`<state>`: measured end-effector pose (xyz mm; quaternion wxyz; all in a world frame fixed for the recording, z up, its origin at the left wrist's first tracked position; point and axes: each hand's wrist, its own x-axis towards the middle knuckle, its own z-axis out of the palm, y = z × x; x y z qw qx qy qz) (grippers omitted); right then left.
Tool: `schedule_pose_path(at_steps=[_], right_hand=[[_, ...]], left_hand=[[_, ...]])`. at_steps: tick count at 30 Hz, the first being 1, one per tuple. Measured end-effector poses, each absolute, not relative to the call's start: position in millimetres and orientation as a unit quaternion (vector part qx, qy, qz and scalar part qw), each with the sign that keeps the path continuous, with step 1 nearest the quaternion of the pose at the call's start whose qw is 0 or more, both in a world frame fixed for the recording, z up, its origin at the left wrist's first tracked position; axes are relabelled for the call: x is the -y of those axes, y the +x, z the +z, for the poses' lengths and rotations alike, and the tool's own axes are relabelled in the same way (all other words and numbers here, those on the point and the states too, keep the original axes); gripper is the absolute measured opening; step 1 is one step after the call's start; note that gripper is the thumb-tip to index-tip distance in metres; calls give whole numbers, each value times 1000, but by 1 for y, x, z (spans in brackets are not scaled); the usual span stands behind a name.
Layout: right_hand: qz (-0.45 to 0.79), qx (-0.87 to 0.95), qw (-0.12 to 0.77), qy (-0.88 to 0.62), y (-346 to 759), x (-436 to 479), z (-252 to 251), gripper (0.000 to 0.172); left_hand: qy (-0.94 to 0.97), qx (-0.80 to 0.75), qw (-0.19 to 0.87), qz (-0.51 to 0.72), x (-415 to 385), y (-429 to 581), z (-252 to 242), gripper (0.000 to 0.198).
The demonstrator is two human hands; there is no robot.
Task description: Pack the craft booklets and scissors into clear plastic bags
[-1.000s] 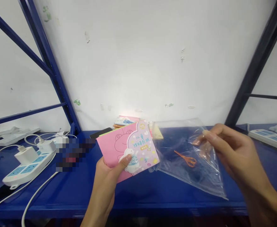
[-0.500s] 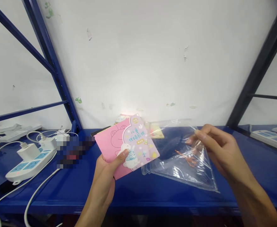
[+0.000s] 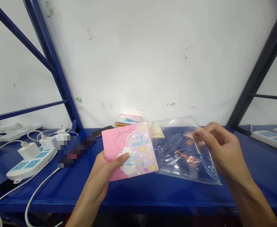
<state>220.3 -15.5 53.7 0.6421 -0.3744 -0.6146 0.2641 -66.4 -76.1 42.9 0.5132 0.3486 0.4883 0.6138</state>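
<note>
At the blue steel shelf [image 3: 138, 197], your left hand [image 3: 97, 176] is closed on a pink paper-cutting booklet [image 3: 113, 148], thumb across the front beside the printed rabbit, fingers behind the cover and mostly out of sight. The booklet stands tilted towards you, with a frog outline on its pink side and a Chinese title on the lilac panel.

Your right hand [image 3: 223, 148] grips a clear plastic bag [image 3: 169, 164] by its upper edge, pinched between thumb and fingertips, the other fingers curled in. Orange-handled scissors [image 3: 187, 157] lie inside the bag, just left of that hand, partly broken up by glare on the plastic. The bag's left side sits just behind the booklet's right edge, and its lower corner hangs near the shelf top; you cannot tell whether it touches.

Behind the booklet, a small stack of craft booklets [image 3: 127, 119] lies on the shelf, with a black phone [image 3: 102, 131] to its left and a yellow card [image 3: 157, 130] behind the bag. Left of your left hand, a pixelated patch [image 3: 76, 151] hides part of the shelf. Further left, two white chargers [image 3: 29, 150] sit plugged into a white power strip [image 3: 31, 165], with white cables [image 3: 40, 186] trailing across the shelf. A second power strip [image 3: 270, 140] lies far right, against a scuffed white wall [image 3: 138, 56]
</note>
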Motion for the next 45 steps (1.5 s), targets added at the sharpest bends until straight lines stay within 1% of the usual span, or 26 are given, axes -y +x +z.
schedule_pose_path(at_steps=[7,10,13,14,17,19,28,33,40,45], right_hand=[[274,624,626,-379,218,19,56,30],[296,626,613,-381,220,18,56,31],[329,608,617,-377,219,18,56,27],[336,601,617,-381,218,19,57,29],[342,602,593,-411,215,23,60,57],[336,616,573,-425,214,24,61,64],[298,640,574,-415,221,19,59,59],[293,636,552,-454,217,23,62,57],[309,620,566,-448,215,20,62,58],[353,626,534,-444,214,22,61,64]], left_hand=[[347,-485,535,598,74,-72,40,94],[346,-478,543,597,73,-72,39,93],[346,-476,546,597,73,-71,40,94],[347,-475,545,598,73,-70,40,95],[350,-477,542,597,73,-71,40,95],[354,-479,540,594,73,-72,40,95],[374,-483,549,570,72,-77,37,84],[365,-477,556,574,73,-74,38,85],[353,-459,588,565,73,-74,39,90],[352,-466,571,577,73,-72,40,95]])
